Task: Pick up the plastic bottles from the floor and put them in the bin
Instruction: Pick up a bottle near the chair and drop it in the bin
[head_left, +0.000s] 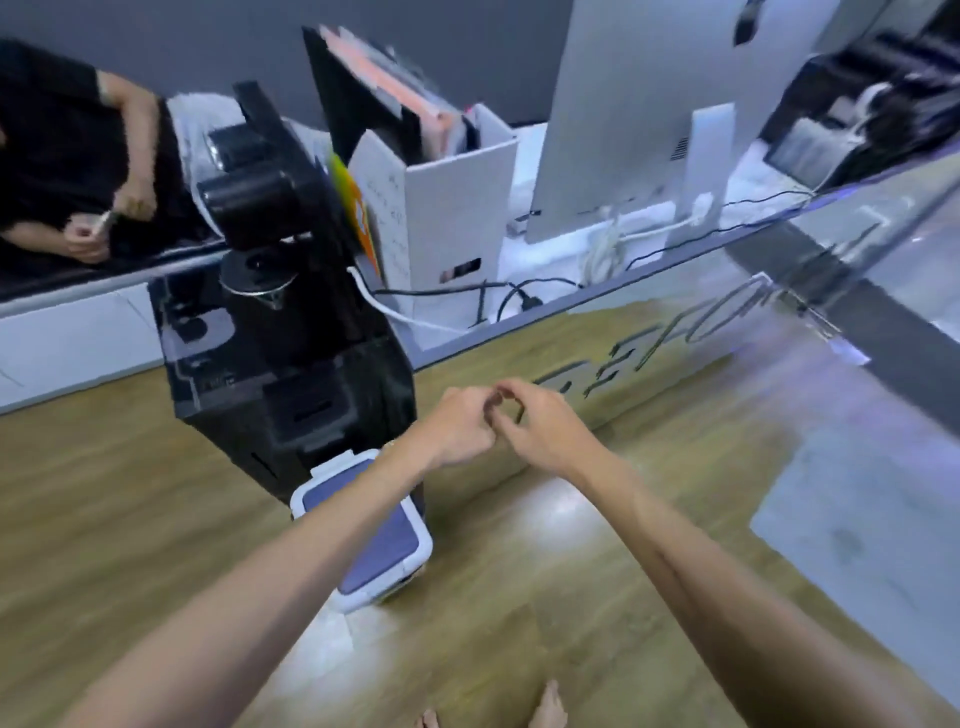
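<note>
My left hand (457, 428) and my right hand (543, 426) are held out together in front of me, above the floor. Their curled fingers touch each other, and I see nothing held in either. Below my left forearm stands a white bin (387, 553) with a purple-grey lid, which looks closed; the forearm crosses over part of it. No plastic bottle is in view. The frame is blurred.
A black machine (291, 364) stands right behind the bin, against a wood-fronted counter (649, 395). On the counter are a monitor (649, 104), a white file box (457, 208) and cables. Another person (78, 156) sits behind it at the left. My bare feet (548, 709) show at the bottom edge.
</note>
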